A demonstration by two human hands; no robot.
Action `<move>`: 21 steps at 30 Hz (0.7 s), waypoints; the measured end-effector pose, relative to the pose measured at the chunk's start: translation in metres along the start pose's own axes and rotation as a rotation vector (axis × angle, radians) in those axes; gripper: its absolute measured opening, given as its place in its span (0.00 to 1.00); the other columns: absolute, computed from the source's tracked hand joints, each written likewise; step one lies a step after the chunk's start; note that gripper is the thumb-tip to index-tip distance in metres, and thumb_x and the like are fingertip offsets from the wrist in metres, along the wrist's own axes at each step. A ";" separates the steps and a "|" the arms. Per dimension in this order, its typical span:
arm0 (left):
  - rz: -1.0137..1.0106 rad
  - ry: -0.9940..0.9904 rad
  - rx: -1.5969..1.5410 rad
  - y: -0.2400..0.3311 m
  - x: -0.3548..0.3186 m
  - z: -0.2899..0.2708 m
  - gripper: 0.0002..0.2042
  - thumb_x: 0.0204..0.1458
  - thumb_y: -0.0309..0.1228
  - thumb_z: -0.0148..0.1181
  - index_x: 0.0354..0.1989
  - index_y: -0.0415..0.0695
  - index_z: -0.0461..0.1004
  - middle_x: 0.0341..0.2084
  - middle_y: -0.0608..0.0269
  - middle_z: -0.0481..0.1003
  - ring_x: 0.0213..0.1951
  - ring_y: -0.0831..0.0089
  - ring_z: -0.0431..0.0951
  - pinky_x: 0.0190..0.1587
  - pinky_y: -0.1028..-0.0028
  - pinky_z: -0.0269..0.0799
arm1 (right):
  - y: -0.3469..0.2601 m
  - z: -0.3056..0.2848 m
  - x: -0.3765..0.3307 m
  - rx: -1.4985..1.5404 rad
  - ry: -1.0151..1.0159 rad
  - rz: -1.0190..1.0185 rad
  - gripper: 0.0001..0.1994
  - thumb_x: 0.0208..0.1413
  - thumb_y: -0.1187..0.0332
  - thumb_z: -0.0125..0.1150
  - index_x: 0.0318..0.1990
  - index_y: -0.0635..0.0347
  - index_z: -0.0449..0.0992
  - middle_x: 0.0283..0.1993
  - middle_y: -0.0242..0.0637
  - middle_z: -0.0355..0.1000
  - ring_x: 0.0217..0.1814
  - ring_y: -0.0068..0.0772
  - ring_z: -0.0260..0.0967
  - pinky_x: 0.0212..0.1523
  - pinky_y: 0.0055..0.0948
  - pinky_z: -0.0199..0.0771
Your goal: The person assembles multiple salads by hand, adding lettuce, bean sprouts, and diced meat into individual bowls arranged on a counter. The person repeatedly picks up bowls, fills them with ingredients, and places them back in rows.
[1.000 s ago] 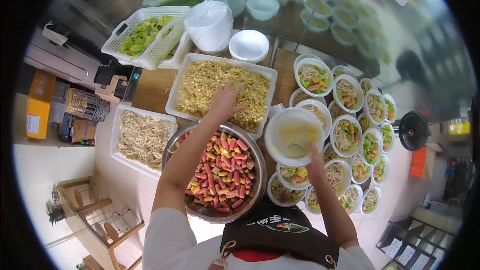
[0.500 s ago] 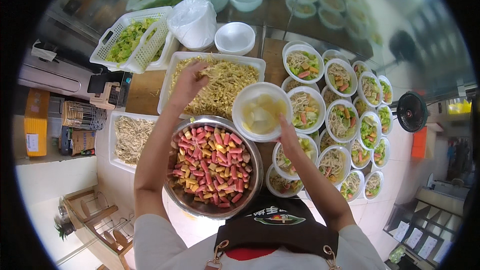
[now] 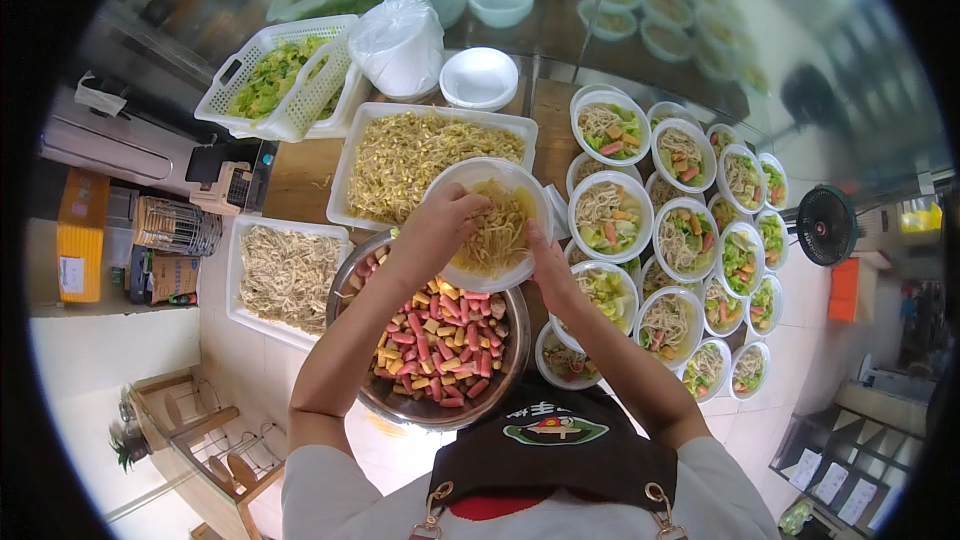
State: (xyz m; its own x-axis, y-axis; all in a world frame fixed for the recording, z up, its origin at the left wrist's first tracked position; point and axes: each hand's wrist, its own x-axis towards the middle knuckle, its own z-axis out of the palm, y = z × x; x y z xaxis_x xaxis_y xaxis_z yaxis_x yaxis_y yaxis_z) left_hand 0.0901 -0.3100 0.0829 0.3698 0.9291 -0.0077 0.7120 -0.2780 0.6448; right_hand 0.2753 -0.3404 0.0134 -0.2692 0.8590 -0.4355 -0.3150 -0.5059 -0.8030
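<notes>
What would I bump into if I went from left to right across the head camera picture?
Yellow-orange box → wire rack → tray of pale strips → white bowl in the right hand → filled bowls → black fan.

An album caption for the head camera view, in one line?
Left hand over a white bowl with sprouts inside, right hand holding its edge.

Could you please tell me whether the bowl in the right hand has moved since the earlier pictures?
Yes: the bowl has moved left, judged against the sprout tray, whose lower right corner it now covers.
</notes>
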 end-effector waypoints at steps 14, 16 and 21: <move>-0.198 0.430 -0.239 -0.065 -0.045 -0.035 0.13 0.46 0.24 0.60 0.42 0.40 0.73 0.38 0.55 0.75 0.41 0.64 0.75 0.42 0.70 0.70 | 0.028 -0.002 0.003 0.067 -0.008 0.122 0.27 0.61 0.51 0.43 0.61 0.59 0.55 0.61 0.39 0.59 0.61 0.34 0.59 0.59 0.35 0.60; -0.444 0.588 -0.113 -0.156 -0.079 -0.043 0.11 0.47 0.27 0.57 0.40 0.41 0.73 0.34 0.53 0.75 0.35 0.61 0.76 0.38 0.70 0.71 | 0.036 -0.013 0.004 0.066 0.037 0.113 0.27 0.61 0.52 0.44 0.61 0.60 0.54 0.61 0.38 0.58 0.62 0.34 0.58 0.61 0.34 0.58; -1.114 0.438 0.636 -0.325 -0.212 -0.034 0.21 0.42 0.37 0.62 0.47 0.49 0.71 0.42 0.50 0.71 0.45 0.56 0.72 0.46 0.60 0.69 | 0.038 -0.025 0.004 -0.003 0.102 0.151 0.28 0.61 0.52 0.44 0.62 0.61 0.54 0.62 0.39 0.58 0.62 0.33 0.57 0.60 0.34 0.58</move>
State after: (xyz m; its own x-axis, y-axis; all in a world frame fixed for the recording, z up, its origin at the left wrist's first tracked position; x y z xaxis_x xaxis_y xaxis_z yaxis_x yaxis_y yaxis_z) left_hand -0.2398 -0.4079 -0.0986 -0.7132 0.7003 0.0289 0.7005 0.7136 -0.0069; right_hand 0.2850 -0.3546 -0.0293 -0.2198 0.7767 -0.5903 -0.2748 -0.6299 -0.7264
